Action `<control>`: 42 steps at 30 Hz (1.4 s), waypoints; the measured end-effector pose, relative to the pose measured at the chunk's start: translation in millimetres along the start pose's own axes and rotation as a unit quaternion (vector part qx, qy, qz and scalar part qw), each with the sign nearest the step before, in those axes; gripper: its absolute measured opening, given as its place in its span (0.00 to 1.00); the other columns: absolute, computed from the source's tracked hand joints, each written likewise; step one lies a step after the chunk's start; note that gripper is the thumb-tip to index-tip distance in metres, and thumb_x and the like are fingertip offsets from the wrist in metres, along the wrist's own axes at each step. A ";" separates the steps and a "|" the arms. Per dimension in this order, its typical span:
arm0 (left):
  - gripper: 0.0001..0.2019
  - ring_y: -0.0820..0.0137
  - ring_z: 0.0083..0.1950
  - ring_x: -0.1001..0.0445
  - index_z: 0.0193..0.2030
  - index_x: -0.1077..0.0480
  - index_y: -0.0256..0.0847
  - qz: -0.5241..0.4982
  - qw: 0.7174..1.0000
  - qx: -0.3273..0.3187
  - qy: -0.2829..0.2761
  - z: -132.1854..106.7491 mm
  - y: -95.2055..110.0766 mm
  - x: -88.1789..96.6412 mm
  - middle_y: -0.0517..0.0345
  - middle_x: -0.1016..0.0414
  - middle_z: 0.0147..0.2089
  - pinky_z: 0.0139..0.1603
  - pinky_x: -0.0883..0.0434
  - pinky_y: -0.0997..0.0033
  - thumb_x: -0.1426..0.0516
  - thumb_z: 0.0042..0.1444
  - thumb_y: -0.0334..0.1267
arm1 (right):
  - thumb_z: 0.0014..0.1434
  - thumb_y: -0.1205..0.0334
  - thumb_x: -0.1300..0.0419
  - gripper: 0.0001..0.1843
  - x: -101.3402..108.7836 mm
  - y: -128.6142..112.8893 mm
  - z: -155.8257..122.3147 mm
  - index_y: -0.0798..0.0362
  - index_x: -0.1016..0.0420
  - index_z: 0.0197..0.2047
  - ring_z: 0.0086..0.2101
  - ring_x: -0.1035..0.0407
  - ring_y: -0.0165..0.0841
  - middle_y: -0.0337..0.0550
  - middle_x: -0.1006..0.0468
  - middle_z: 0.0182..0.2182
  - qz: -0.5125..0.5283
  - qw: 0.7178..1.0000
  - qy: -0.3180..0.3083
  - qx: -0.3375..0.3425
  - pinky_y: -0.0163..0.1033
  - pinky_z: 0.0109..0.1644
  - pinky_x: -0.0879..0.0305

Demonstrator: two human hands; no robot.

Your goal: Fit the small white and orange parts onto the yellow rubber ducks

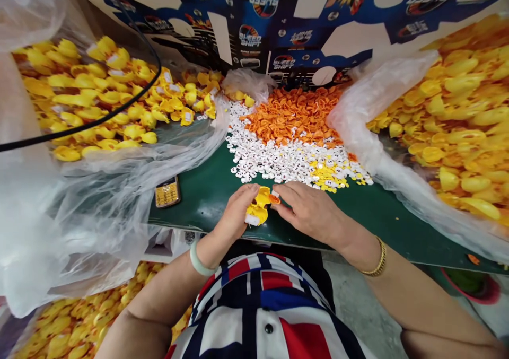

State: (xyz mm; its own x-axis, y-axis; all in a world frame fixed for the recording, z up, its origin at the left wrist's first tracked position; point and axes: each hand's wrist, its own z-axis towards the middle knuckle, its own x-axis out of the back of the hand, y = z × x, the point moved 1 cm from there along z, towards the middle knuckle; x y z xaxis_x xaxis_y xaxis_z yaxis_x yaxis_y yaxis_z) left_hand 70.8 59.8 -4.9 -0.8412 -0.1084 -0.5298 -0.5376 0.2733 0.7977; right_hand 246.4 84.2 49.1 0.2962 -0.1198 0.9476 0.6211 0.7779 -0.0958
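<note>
My left hand (237,208) is closed on a hollow yellow plastic duck shell (260,205) with a white patch at its lower end, just over the near edge of the green table (199,189). My right hand (310,210) pinches a small orange beak piece (274,198) at the shell's right side. Whether the beak is seated in the shell cannot be made out. Beyond my hands lie a spread of small white eye pieces (266,160) with black dots, a heap of orange beak pieces (294,115), and small yellow plastic bits (328,174).
Clear plastic bags of yellow duck shells stand left (91,94) and right (461,136). A mobile phone (167,192) lies by the left bag. A black cable (119,107) crosses the upper left. Printed cardboard (258,25) rises behind. More yellow shells (67,322) fill a bag below left.
</note>
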 end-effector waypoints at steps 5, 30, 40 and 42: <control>0.19 0.73 0.30 0.31 0.38 0.27 0.35 0.056 0.998 -0.007 0.004 -0.6 -2.2 1.6 0.58 0.29 0.31 0.31 0.37 0.73 0.37 0.54 0.53 | 0.69 0.58 0.47 0.11 -5.8 -2.5 -2.5 0.55 0.30 0.47 0.37 0.28 0.39 0.50 0.23 0.38 0.022 0.999 -0.032 -0.015 0.42 0.37 0.32; 0.18 0.74 0.30 0.32 0.33 0.26 0.35 0.048 0.998 0.038 0.005 4.1 2.3 -1.7 0.58 0.28 0.30 0.32 0.38 0.73 0.34 0.49 0.50 | 0.69 0.57 0.46 0.11 -5.6 -2.7 -9.7 0.55 0.31 0.50 0.36 0.29 0.37 0.46 0.24 0.36 0.040 0.998 -0.038 -0.028 0.41 0.37 0.33; 0.19 0.74 0.29 0.35 0.32 0.29 0.36 0.050 0.998 0.030 -0.010 3.4 0.0 -3.8 0.60 0.30 0.29 0.31 0.39 0.73 0.35 0.51 0.52 | 0.69 0.57 0.45 0.13 -14.5 -0.7 -9.6 0.56 0.30 0.50 0.36 0.27 0.38 0.47 0.23 0.37 0.057 0.997 -0.027 -0.037 0.42 0.38 0.31; 0.19 0.74 0.30 0.34 0.33 0.28 0.36 0.052 0.998 0.029 -0.017 2.1 0.4 -3.0 0.59 0.29 0.30 0.32 0.38 0.73 0.36 0.52 0.53 | 0.70 0.55 0.46 0.16 -18.1 2.1 -10.9 0.56 0.31 0.53 0.37 0.26 0.38 0.48 0.22 0.37 0.080 0.996 -0.003 -0.045 0.42 0.40 0.29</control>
State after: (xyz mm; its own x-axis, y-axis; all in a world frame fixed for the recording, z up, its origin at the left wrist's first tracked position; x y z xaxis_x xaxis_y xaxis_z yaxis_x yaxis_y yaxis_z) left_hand 73.3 62.3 -3.6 -0.8896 -0.0449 -0.4546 -0.4420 0.3361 0.8317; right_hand 250.2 81.3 28.4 0.3921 0.0050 0.9199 0.6284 0.7288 -0.2718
